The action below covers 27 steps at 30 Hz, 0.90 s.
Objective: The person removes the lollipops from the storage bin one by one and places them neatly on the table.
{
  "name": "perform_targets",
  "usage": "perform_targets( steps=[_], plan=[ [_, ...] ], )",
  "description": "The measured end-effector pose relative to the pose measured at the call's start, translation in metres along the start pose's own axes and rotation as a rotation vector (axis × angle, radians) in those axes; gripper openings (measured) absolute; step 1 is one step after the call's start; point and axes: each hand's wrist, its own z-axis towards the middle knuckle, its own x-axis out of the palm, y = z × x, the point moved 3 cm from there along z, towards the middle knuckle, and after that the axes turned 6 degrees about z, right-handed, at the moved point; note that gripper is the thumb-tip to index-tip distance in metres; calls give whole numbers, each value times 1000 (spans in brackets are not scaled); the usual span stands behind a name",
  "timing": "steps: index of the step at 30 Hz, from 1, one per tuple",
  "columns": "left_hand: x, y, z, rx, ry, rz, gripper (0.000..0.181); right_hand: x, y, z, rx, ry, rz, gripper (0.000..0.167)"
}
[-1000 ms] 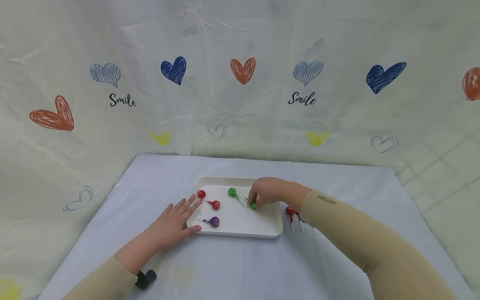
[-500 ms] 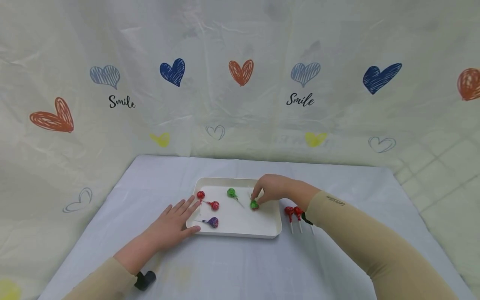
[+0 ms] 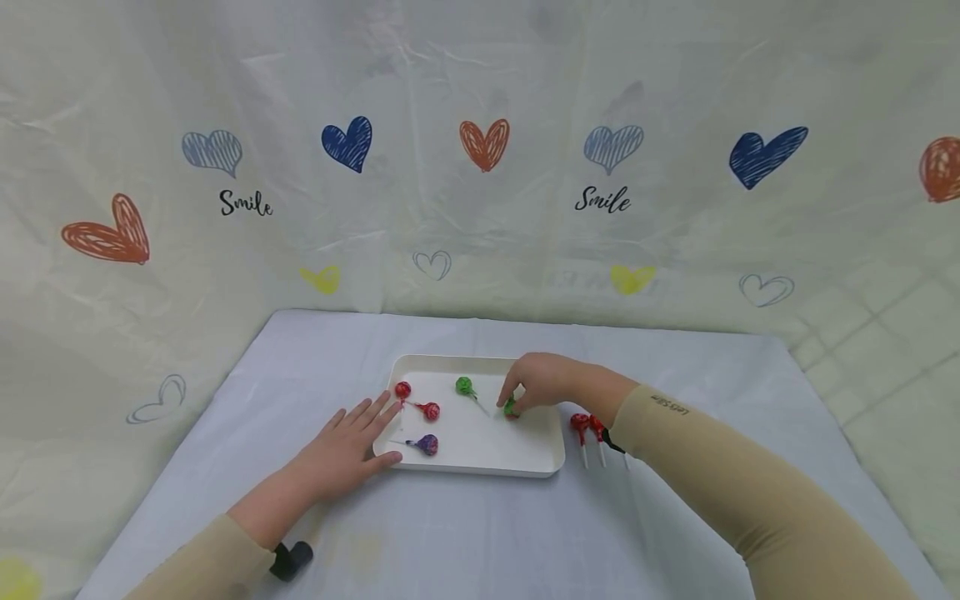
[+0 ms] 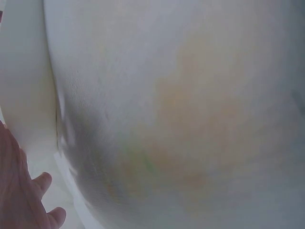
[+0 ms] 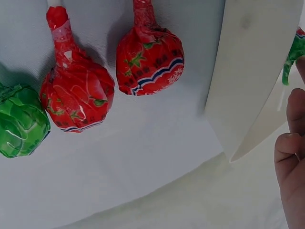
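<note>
My left hand [image 3: 347,450] lies with fingers spread over the left rim of a white tray [image 3: 480,454]. Fingers of my right hand [image 3: 542,379] curl down inside the tray's right half and pinch a green lollipop [image 3: 511,407], partly hidden by them. In the right wrist view that lollipop [image 5: 296,50] shows only at the frame's edge, against a fingertip. Left of it in the tray is another green lollipop [image 3: 465,386]. Nearer my left hand lie a red lollipop [image 3: 402,389], a second red lollipop [image 3: 431,412] and a purple lollipop [image 3: 427,444].
Right of the tray, on the white cloth [image 3: 465,533], lie two red lollipops [image 5: 78,98] and a green lollipop [image 5: 21,121], partly under my right forearm in the head view. A curtain [image 3: 525,233] printed with hearts hangs behind the table.
The right hand stays over the tray's right half, its fingers shifting slightly about the green lollipop, whose stick showed half a second ago and is now hidden. My left hand keeps its place.
</note>
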Motion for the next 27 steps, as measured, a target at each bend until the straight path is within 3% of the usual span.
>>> perform_targets(
  steps=[12,27],
  plan=[
    [2,2,2,-4,0,4,85,6,-8,6,0,14,-77,22],
    [2,2,1,-2,0,10,86,6,1,5,-16,9,-125,16]
  ],
)
